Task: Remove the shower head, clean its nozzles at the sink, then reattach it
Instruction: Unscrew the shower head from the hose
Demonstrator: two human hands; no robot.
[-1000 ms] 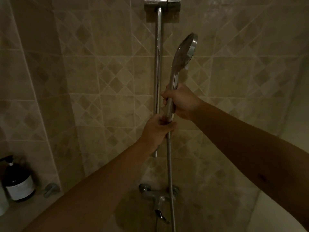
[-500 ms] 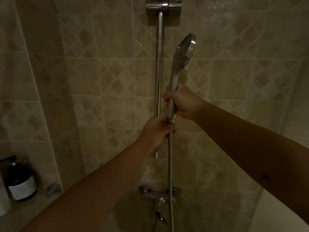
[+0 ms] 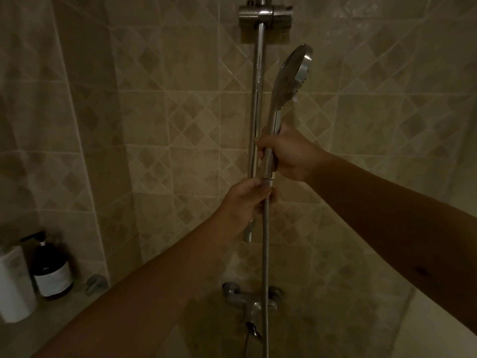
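A chrome shower head [image 3: 291, 78] stands upright in front of the tiled wall, off its holder [image 3: 265, 15], its face turned to the right. My right hand [image 3: 289, 155] is wrapped around its handle. Just below, my left hand [image 3: 247, 202] pinches the nut where the metal hose [image 3: 265, 267] joins the handle. The hose hangs straight down past the mixer tap [image 3: 251, 302]. The nozzles are mostly turned away from me.
A vertical chrome rail [image 3: 256, 99] runs behind the shower head. On a ledge at the lower left stand a dark pump bottle [image 3: 53, 272] and a white container [image 3: 13, 282]. A pale tub edge [image 3: 438, 329] shows at the lower right.
My view has tilted up a little, so the holder shows more fully. Both hands keep their grip; my left fingers have shifted slightly at the hose nut.
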